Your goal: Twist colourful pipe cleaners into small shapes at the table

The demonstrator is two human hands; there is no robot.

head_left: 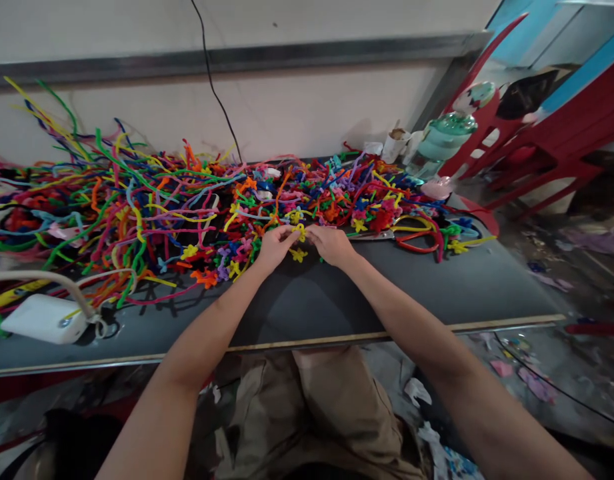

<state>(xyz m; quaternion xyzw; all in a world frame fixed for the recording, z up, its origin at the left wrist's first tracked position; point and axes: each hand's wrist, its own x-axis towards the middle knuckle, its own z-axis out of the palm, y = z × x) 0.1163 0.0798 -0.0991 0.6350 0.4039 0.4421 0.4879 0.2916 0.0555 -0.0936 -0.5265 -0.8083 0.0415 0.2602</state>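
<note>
Between my two hands, a small yellow pipe cleaner flower (301, 231) is held just above the dark tabletop (317, 307). My left hand (277, 245) pinches its left side, thumb and fingers together. From the other side, my right hand (331, 244) is closed on it in the same way. Another yellow pipe cleaner flower (299, 255) lies on the table just below my fingertips. To the right of my right hand rest scissors with orange and yellow handles (417, 241). A large heap of colourful pipe cleaners (151, 200) spreads behind and left of my hands.
A white box-shaped base (47, 319) with a curved stem stands at the front left. At the back right is a greenish clear bottle (439, 137), near a paper roll (395, 144). Red chairs (551, 147) stand beyond the table's right end. A black cable (210, 77) hangs down the wall.
</note>
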